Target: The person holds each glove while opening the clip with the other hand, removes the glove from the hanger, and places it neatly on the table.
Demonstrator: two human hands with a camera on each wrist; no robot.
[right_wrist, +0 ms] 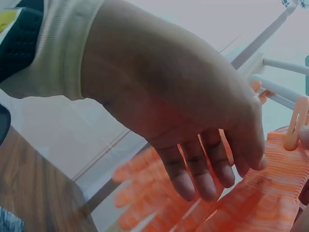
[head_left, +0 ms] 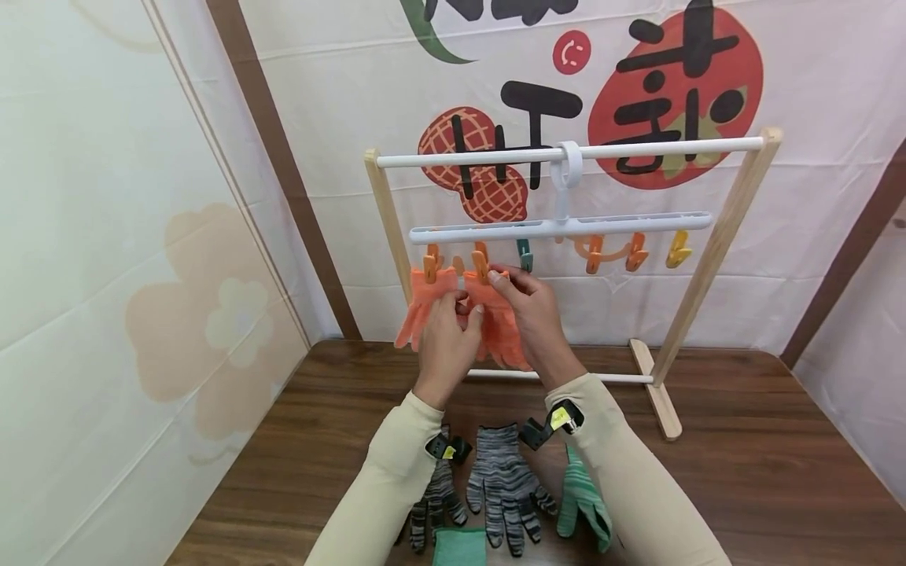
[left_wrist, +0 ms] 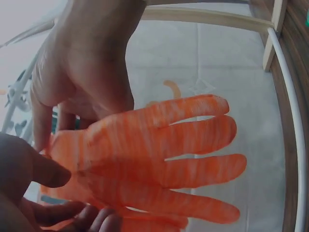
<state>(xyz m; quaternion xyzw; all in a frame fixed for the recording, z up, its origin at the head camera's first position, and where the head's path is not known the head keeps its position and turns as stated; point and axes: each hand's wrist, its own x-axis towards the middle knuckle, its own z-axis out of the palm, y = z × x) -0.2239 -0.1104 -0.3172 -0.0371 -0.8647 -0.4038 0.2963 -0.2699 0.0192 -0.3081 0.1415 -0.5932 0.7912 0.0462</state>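
Two orange gloves hang cuff-up from orange clips on a white hanger [head_left: 559, 229]. My right hand [head_left: 534, 310] pinches the cuff corner of the right-hand orange glove [head_left: 502, 330], beside its clip [head_left: 480, 263]. Low by that cuff, my left hand [head_left: 446, 338] has its fingers loosely bent and its thumb near the fabric. In the left wrist view, a space shows between the left thumb [left_wrist: 50, 169] and fingers, with the glove [left_wrist: 125, 150] spread alongside. The left-hand orange glove [head_left: 418, 306] hangs partly behind the left hand.
A wooden rack [head_left: 715, 259] with a white top bar carries the hanger. Teal, orange and yellow clips [head_left: 678, 250] hang along it. Grey striped gloves [head_left: 502, 479] and a green glove [head_left: 583, 499] lie on the brown table [head_left: 764, 472]. A printed cloth hangs behind.
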